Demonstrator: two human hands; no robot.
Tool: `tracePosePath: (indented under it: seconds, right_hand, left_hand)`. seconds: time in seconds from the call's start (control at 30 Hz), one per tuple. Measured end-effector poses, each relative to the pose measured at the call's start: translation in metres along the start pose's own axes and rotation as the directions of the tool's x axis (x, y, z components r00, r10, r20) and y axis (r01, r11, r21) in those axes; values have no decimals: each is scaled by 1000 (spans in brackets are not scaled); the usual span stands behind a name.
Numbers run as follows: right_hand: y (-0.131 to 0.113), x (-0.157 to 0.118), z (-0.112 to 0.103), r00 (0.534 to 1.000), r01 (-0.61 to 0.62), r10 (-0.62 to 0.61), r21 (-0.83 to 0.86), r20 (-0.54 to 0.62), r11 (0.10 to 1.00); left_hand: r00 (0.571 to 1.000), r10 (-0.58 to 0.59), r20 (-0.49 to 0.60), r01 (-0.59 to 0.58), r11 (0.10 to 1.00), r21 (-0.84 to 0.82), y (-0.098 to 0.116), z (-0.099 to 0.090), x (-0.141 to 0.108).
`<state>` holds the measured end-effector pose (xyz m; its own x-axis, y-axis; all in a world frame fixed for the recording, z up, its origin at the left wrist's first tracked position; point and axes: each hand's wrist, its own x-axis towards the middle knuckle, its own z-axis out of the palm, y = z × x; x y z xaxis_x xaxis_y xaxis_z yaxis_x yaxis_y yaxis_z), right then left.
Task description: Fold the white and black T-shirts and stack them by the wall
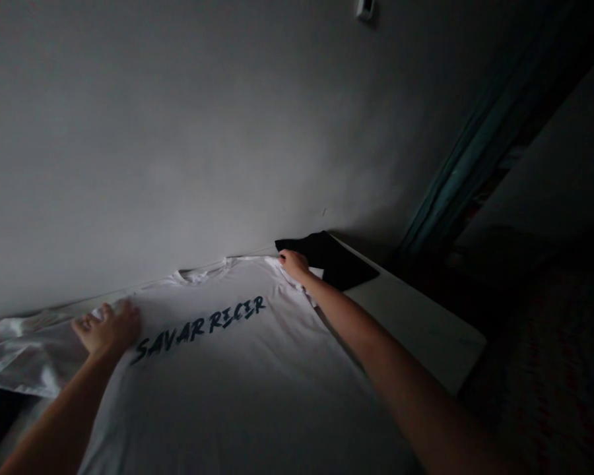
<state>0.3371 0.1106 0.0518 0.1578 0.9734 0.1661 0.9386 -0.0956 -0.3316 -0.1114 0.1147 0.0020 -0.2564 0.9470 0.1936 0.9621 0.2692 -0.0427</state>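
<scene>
A white T-shirt lies spread out, its collar toward the wall and dark lettering reading "SAVAR RICER" across its chest. My left hand sits on the shirt's left-hand shoulder, its curled fingers gathering the cloth beside the bunched sleeve. At the far shoulder, my right hand pinches the shirt's edge. Part of that shoulder is hidden under my fingers.
A folded black garment lies on the white tabletop just beyond my right hand. A grey wall rises behind the table. A teal curtain hangs to the right, above a dark patterned bed.
</scene>
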Motion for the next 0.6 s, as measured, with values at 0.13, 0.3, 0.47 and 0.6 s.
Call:
tracePosePath:
  seconds: [0.13,0.3,0.47,0.6]
  right_hand:
    - [77,6,-45,968,-239,242,-49,65,970]
    - [118,4,-52,923,-306,298,-7,244,952]
    - [119,-1,-38,948,-253,233,68,218,965]
    - [120,1,-29,968,-247,240,93,77,965]
  left_hand:
    - [940,341,-16,-341,938,-61,89,-20,-16]
    - [798,603,7,-559,744,-365,255,-27,-39]
    - [739,672,-56,-639,671,-376,337,-9,-60]
    - [742,655,-144,-655,661,-366,342,5,-63]
